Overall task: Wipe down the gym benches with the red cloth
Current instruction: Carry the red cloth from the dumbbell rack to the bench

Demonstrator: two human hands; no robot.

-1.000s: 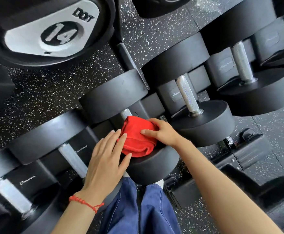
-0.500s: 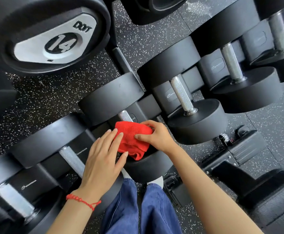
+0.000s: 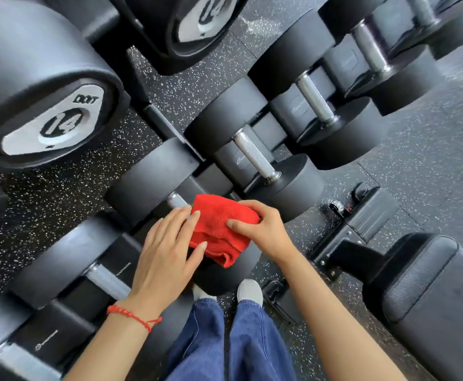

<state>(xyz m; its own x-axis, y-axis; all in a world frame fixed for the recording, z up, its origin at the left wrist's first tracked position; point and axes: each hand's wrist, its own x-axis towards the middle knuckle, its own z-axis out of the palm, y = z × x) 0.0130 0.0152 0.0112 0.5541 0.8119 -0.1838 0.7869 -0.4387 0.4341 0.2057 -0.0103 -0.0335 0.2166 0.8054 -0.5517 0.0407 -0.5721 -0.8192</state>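
Standing at six o'clock, blue trousers (image 3: 224,342) and pale shoe tips (image 3: 249,291) show at the bottom edge, legs cut off by the frame. Red bead bracelet (image 3: 134,317) sits on the left wrist. Left hand (image 3: 167,254) lies flat, fingers straight and slightly spread, fingertips touching the left edge of the red cloth (image 3: 219,229); nothing gripped. Right hand (image 3: 266,229) pinches the cloth, thumb on top, fingers curled round its right edge. Cloth is folded, bright red terry, thick bunched fold at its lower end, resting on the near head of a dumbbell (image 3: 153,177) at frame centre; that head is mostly hidden under cloth and hands, and only a stub of its steel handle shows at eleven o'clock of the cloth.

Gym bench (image 3: 428,287) pad sits at four o'clock, black, textured, cut off by the right and bottom edges; its metal bracket and a knob lie just beside it toward the centre. No contact between cloth and bench.

Dumbbell rack (image 3: 169,127) holds a diagonal row of black dumbbells running eight o'clock to two o'clock, each in its own cradle; cradle logos too small to read. Far right ones are blurred. Upper tier at ten to twelve o'clock carries bigger dumbbell heads, end plate (image 3: 51,125) marked 14, brand lettering probably "DOOT", hard to make out. Speckled black rubber floor (image 3: 431,149) shows between and beyond.
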